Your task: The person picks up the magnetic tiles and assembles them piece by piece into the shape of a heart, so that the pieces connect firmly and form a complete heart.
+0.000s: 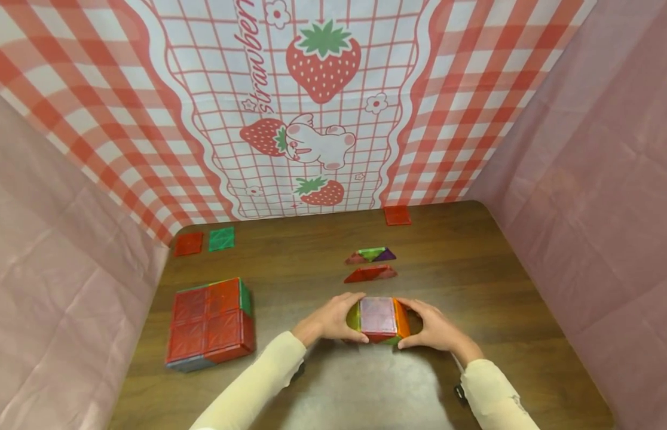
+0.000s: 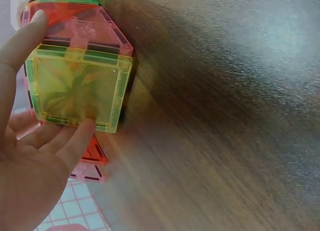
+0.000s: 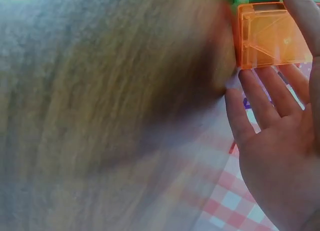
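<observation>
A small block of translucent magnetic tiles sits on the table between both hands, a pale pink square on top. My left hand grips its left end, thumb at the near face and fingers at the far one. In the left wrist view that end is a yellow tile, beside a face of red, pink and green triangles. My right hand holds the right end the same way, around an orange tile. Just behind stand a low red tile strip and a green, pink and purple strip.
A larger box of mostly red tiles stands on the left of the wooden table. Flat at the back lie a red tile, a green tile and another red tile. Strawberry-print cloth hangs behind.
</observation>
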`<state>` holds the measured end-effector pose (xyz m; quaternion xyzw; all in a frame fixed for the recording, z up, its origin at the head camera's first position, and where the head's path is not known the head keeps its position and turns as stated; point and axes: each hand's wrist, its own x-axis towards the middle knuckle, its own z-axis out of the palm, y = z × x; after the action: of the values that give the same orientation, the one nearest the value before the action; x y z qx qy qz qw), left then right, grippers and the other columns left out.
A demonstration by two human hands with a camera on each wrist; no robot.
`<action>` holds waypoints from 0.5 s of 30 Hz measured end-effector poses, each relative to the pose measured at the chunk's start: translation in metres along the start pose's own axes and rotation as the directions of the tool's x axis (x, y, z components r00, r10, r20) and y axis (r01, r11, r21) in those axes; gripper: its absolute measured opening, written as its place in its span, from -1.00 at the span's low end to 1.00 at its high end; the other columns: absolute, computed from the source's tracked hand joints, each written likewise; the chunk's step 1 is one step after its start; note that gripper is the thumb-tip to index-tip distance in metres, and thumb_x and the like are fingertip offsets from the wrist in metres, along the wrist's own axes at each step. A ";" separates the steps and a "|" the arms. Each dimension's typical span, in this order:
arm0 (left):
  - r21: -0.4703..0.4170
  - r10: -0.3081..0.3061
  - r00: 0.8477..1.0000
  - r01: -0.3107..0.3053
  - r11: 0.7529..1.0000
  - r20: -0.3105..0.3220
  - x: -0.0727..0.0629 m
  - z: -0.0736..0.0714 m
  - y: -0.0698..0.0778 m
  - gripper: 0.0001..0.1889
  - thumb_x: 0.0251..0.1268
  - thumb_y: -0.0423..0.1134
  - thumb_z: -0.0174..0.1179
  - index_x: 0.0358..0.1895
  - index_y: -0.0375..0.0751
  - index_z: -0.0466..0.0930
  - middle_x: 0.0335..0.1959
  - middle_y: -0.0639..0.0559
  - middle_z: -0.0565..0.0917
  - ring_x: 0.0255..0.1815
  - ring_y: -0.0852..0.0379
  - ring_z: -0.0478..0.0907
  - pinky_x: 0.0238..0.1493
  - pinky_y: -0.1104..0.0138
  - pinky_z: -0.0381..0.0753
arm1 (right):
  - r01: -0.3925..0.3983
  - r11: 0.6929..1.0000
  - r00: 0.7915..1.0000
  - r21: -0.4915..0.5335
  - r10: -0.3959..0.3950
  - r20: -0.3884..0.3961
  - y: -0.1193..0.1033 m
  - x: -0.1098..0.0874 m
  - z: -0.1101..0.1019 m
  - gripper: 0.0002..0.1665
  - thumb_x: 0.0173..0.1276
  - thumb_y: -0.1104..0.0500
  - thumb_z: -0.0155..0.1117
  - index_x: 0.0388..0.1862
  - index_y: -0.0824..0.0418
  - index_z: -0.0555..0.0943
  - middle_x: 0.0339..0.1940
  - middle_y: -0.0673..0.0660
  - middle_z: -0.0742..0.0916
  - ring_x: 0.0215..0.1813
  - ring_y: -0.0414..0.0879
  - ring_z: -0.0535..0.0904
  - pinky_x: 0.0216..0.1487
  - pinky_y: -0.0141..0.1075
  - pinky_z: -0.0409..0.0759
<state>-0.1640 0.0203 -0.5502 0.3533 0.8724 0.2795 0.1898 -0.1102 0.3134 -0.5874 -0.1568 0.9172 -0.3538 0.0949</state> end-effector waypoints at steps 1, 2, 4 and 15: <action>-0.006 0.000 1.000 0.000 1.000 0.001 -0.001 0.000 -0.001 0.06 0.02 0.15 0.53 0.54 -0.23 0.22 0.46 -0.13 0.43 0.43 -0.04 0.43 0.43 0.11 0.43 | 0.002 1.000 1.000 -0.006 -0.002 0.000 -0.001 0.000 0.000 0.22 -0.11 -0.26 0.69 0.49 0.18 0.39 0.41 0.26 0.57 0.41 0.23 0.48 0.38 0.22 0.42; -0.013 0.001 1.000 -0.001 1.000 0.003 -0.001 0.000 -0.002 0.07 0.03 0.15 0.53 0.55 -0.22 0.21 0.48 -0.13 0.42 0.45 -0.05 0.41 0.45 0.10 0.42 | 0.006 1.000 1.000 -0.019 -0.006 0.000 -0.001 0.000 0.000 0.22 -0.10 -0.26 0.68 0.49 0.18 0.39 0.40 0.26 0.57 0.40 0.24 0.48 0.37 0.22 0.42; -0.034 -0.006 1.000 0.006 0.999 0.012 -0.002 0.000 -0.003 0.08 0.05 0.16 0.51 0.58 -0.20 0.16 0.51 -0.13 0.37 0.49 -0.06 0.36 0.47 0.07 0.39 | 0.007 0.999 1.000 -0.053 -0.007 0.002 -0.004 -0.001 0.001 0.26 -0.10 -0.31 0.66 0.52 0.17 0.35 0.42 0.28 0.54 0.41 0.26 0.47 0.36 0.25 0.41; -0.044 -0.132 0.910 0.125 0.991 -0.393 -0.061 -0.078 -0.037 -0.41 0.47 -0.05 0.17 0.45 -0.27 0.38 0.37 -0.27 0.49 0.41 -0.23 0.42 0.44 -0.08 0.37 | 0.242 0.858 0.944 -0.452 -0.317 -0.097 -0.037 0.013 0.017 0.34 -0.07 -0.54 0.47 0.63 -0.08 0.20 0.55 0.28 0.37 0.53 0.33 0.25 0.38 0.34 0.29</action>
<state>-0.1827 -0.0735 -0.5048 0.2297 0.9116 0.3396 0.0313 -0.1092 0.2722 -0.5753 -0.2753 0.9448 -0.1623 -0.0724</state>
